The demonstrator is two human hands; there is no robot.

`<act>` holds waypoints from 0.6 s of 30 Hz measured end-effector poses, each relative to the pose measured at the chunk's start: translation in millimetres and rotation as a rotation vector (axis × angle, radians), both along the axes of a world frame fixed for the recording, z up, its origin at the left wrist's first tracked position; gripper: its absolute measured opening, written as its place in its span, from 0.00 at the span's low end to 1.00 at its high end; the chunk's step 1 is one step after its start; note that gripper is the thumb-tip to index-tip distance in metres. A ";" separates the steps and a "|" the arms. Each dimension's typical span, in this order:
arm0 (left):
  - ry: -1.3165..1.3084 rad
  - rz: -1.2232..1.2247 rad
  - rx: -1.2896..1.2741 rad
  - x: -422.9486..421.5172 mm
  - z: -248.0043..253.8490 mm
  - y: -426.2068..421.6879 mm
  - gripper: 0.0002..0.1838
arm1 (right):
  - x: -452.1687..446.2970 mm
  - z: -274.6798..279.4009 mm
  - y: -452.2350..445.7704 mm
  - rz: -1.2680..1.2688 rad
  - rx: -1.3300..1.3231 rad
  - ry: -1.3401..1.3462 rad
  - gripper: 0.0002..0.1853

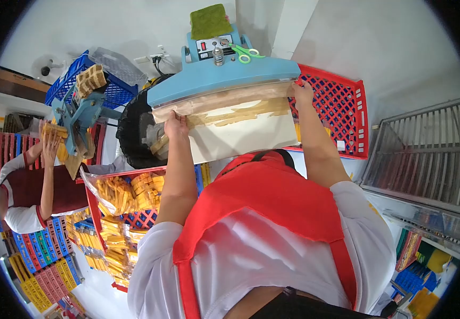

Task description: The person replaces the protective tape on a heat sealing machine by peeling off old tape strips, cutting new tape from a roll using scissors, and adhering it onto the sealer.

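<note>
A: ok so where's everything sitting?

B: biggest first: blue sealer (224, 74) straight ahead, white board (240, 133) just this side of it, between the forearms. Brown strip (224, 99) runs along the board's far edge, long axis side to side like the sealer bar, right end a bit further off

A: which hand's nearer the strip?

B: neither really, one at each end. Left hand (177, 127) is closer to the body, right hand (304, 93) is up by the far right corner

A: fingers open or what?

B: left ones look closed, thumb on top, pinching the strip's near edge. Right thumb and fingers are almost together at the other end, can't tell if they've actually got hold of it

A: and the count?

B: two red baskets, one on the right (362, 117), one lower left (94, 220). Two sealers counting the co-worker's (73, 125), one board, one strip, two hands, one green scissors (245, 55) on top of the near sealer
</note>
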State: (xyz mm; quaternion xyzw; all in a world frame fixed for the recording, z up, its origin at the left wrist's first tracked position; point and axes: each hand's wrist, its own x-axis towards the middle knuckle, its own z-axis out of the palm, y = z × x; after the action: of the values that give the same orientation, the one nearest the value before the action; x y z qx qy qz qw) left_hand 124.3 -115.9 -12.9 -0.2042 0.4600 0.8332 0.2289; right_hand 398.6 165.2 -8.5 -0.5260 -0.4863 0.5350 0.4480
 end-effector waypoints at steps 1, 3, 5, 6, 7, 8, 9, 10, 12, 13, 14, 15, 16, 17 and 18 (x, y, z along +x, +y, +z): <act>-0.001 0.004 0.001 1.3 2.3 -0.2 0.04 | 0.9 2.8 -0.9 0.022 -0.013 0.000 0.22; 0.006 0.041 0.013 4.6 5.9 2.1 0.04 | 2.7 11.0 -2.5 0.046 -0.022 -0.002 0.22; 0.012 0.044 0.030 7.5 9.3 2.9 0.04 | 3.2 20.1 -7.6 0.097 0.059 -0.352 0.22; 0.020 0.045 0.046 6.2 7.8 2.7 0.04 | 2.4 21.7 -10.5 0.100 0.059 -0.352 0.22; 0.020 0.048 0.046 5.3 6.0 2.2 0.04 | 1.6 22.9 -13.8 0.030 0.154 -0.530 0.21; 0.026 0.038 0.026 4.7 4.1 2.0 0.04 | 1.5 23.9 -17.4 -0.042 0.250 -0.708 0.20; 0.032 0.029 0.006 3.5 2.0 1.7 0.03 | 2.7 29.5 -23.9 -0.040 0.249 -0.707 0.20; 0.034 0.031 0.006 3.0 2.5 2.2 0.03 | 4.2 37.6 -31.9 -0.069 0.496 -0.736 0.18; 0.013 0.004 -0.072 3.3 2.6 1.0 0.05 | 0.8 38.7 -51.1 0.120 0.828 -0.765 0.14; 0.013 0.007 -0.079 3.8 3.3 0.8 0.05 | -4.5 36.9 -63.0 0.340 0.909 -0.765 0.12; 0.043 0.018 -0.057 5.2 3.6 1.3 0.03 | -10.9 33.9 -75.9 0.532 0.978 -0.776 0.13; 0.073 0.028 -0.035 6.3 3.2 1.5 0.03 | -18.5 32.6 -87.4 0.725 1.043 -0.782 0.14; 0.073 0.029 -0.039 5.7 1.8 1.9 0.03 | -26.9 32.5 -94.1 0.727 1.040 -0.779 0.14; 0.052 0.017 -0.102 4.1 1.2 2.6 0.03 | -36.2 33.6 -99.1 0.749 1.069 -0.774 0.15; 0.034 0.005 -0.165 2.9 5.4 2.3 0.03 | -43.6 35.0 -102.6 0.769 1.099 -0.765 0.16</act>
State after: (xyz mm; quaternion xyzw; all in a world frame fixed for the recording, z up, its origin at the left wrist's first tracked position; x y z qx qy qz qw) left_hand 127.2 -113.6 -7.6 -0.2092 0.5305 0.7964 0.2014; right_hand 355.0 62.6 26.6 -0.1703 -0.9516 0.1155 0.2281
